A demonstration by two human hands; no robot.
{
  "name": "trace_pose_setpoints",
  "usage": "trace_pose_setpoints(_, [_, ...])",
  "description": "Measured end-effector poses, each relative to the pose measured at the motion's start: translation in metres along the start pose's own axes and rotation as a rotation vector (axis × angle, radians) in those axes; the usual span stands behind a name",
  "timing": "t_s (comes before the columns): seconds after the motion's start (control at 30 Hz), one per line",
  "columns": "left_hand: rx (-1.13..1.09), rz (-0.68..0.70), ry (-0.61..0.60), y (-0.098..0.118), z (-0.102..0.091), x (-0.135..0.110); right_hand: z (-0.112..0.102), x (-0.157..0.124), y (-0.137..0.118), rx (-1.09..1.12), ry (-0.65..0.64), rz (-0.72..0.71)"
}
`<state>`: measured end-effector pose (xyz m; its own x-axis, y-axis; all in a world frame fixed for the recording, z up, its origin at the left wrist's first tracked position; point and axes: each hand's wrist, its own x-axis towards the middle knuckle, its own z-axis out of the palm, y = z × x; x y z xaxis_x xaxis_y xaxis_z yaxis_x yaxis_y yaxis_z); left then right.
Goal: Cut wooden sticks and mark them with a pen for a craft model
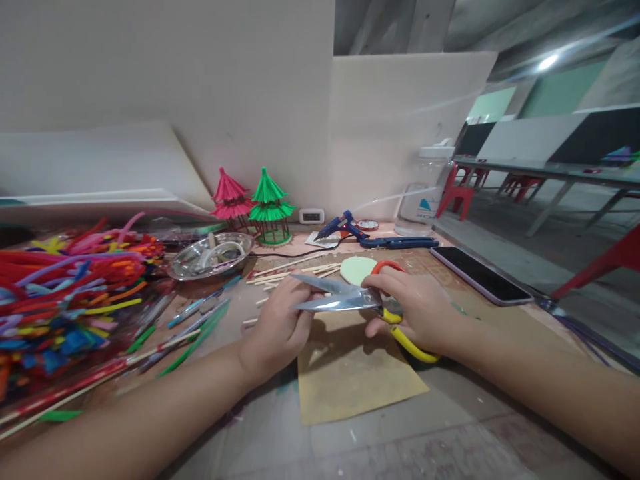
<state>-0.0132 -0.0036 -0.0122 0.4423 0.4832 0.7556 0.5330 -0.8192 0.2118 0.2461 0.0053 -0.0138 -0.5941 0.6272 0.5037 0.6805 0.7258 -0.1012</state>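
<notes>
My right hand [417,308] grips a pair of scissors [345,298] by its orange and yellow handles, with the steel blades spread and pointing left. My left hand [280,327] is closed just under the blades, fingers pinched on something small that I cannot make out. Both hands hover over a brown sheet of cardboard [357,380] on the table. A pale green disc [356,269] lies just behind the scissors. Several thin wooden sticks [293,272] lie behind my left hand.
A heap of coloured pipe cleaners [65,293] fills the left. A metal dish [210,257], pink [231,197] and green [270,203] paper pagodas, a blue glue gun [343,227], a plastic jar [425,190] and a phone [480,275] stand behind. White boards wall the back.
</notes>
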Motion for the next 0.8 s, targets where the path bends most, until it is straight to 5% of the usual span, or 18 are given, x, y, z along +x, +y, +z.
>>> trace_pose_setpoints(0.5, [-0.069,-0.088,-0.030,0.001,0.002,0.001,0.003,-0.004,0.000,-0.041,0.008,0.019])
trace_pose_setpoints(0.8, [-0.157,-0.127,-0.025,0.006,-0.001,0.007,0.010,-0.002,0.006,0.130,0.132,0.287])
